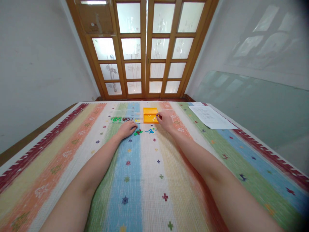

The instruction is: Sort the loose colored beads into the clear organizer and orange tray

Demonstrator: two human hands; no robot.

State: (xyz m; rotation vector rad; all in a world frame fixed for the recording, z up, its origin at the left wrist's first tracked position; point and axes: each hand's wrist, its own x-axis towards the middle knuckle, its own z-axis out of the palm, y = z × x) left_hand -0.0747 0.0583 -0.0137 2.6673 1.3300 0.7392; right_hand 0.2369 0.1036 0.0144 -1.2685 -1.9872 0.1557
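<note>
An orange-yellow box (pixel 150 111) lies opened flat at the far part of the table, with small white pieces scattered in its near half. My right hand (pixel 166 120) is at the box's right edge, thumb and fingertips pinched together; whatever they hold is too small to name. Beside a little heap of red and green pieces (pixel 138 132) rests my left hand (pixel 127 129), its fingers curled in towards the thumb. What lies between those fingers is hidden. Small blue pieces (pixel 150 131) are spread on the cloth between the two hands.
Clear compartments beyond my left hand hold green pieces (pixel 116 119), dark red pieces (pixel 127 119) and yellow pieces (pixel 137 120). Printed paper sheets (pixel 210 116) lie at the right. A striped tablecloth (pixel 149 180) covers the table; glazed wooden doors (pixel 146 64) stand behind it.
</note>
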